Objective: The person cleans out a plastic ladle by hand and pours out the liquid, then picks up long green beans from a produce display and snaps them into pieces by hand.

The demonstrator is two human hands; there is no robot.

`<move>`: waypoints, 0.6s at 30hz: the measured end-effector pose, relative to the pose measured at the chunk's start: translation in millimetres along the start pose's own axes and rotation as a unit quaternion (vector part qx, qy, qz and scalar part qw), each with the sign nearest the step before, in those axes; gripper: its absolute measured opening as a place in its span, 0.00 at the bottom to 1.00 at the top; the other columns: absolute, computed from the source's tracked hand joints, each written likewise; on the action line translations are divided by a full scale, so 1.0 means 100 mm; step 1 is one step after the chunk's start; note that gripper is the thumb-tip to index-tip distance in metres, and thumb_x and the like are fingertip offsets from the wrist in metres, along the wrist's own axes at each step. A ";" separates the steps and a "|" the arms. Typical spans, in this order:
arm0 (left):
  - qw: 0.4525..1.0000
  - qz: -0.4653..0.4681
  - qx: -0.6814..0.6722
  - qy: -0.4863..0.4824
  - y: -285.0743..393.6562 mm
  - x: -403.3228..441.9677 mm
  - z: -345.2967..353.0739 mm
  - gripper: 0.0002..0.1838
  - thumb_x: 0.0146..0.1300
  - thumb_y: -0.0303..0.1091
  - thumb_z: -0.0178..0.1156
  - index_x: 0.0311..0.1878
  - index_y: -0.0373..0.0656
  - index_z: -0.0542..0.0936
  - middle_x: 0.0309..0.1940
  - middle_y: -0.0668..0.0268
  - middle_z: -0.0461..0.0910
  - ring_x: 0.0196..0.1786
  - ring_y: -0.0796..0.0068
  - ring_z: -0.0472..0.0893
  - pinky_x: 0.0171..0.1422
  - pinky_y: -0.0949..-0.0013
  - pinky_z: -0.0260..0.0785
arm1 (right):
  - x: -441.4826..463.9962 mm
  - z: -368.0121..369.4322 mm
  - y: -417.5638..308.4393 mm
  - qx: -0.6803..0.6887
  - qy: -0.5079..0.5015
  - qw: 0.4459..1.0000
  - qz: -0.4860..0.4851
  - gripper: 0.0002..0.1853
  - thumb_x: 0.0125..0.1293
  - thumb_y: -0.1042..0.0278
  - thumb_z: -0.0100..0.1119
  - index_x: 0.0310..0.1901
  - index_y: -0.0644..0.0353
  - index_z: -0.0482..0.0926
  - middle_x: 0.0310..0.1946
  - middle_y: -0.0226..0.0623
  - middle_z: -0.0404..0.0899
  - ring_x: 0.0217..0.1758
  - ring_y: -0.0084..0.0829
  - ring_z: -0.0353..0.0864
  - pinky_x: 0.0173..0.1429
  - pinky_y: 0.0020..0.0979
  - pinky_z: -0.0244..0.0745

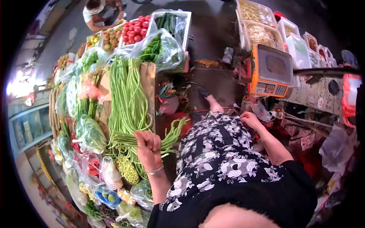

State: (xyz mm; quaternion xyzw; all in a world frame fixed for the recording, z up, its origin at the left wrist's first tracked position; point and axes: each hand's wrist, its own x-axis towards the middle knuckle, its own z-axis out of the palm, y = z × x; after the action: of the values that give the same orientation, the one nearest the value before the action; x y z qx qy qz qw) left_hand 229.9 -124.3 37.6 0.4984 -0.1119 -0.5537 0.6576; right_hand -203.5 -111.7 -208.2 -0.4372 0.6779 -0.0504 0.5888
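My left hand is closed around a bundle of long green beans, whose loose ends stick out to the right past the stall's edge. Beneath and beyond it lies a thick pile of long beans, stretched out over brown cardboard. A small basket of shelled green beans sits just below the hand. My right hand hangs beside the floral dress with its fingers curled; whatever they hold, if anything, is too small to make out.
Bagged leafy vegetables crowd the stall's left side. Red tomatoes and a crate of cucumbers stand at the far end. An orange weighing scale is to the right, with white tubs behind. Another person crouches far left.
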 end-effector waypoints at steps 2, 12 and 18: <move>1.000 0.014 -0.004 0.003 -0.02 0.02 0.01 0.22 0.75 0.51 0.47 0.27 0.46 0.66 0.15 0.74 0.55 0.14 0.82 0.52 0.20 0.75 0.48 | 0.23 -0.05 -0.09 0.007 -0.014 1.000 -0.004 0.09 0.60 0.71 0.58 0.40 0.64 0.81 0.31 0.38 0.83 0.34 0.26 0.82 0.42 0.29 0.76; 0.986 -0.002 0.014 0.167 -0.73 0.08 0.44 0.22 0.73 0.46 0.53 0.25 0.44 0.64 0.16 0.72 0.58 0.17 0.81 0.57 0.21 0.74 0.48 | 1.66 0.04 -1.24 -0.170 -0.068 0.956 -0.228 0.08 0.59 0.71 0.58 0.38 0.64 0.81 0.30 0.43 0.83 0.35 0.34 0.83 0.42 0.33 0.76; 0.959 -0.056 0.063 0.271 -1.08 -0.17 0.38 0.19 0.72 0.42 0.57 0.27 0.44 0.65 0.16 0.68 0.60 0.16 0.79 0.60 0.21 0.78 0.50 | 2.52 1.04 -1.83 -0.233 -0.209 0.917 -0.246 0.09 0.60 0.67 0.60 0.39 0.60 0.83 0.33 0.43 0.84 0.40 0.37 0.85 0.46 0.35 0.78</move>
State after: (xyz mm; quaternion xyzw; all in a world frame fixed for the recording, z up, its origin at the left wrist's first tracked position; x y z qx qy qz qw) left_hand 130.8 -118.0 -21.9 0.6756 0.0640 -0.4253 0.5988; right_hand 0.6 -341.9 -322.7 -0.7158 0.4027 0.0584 0.5675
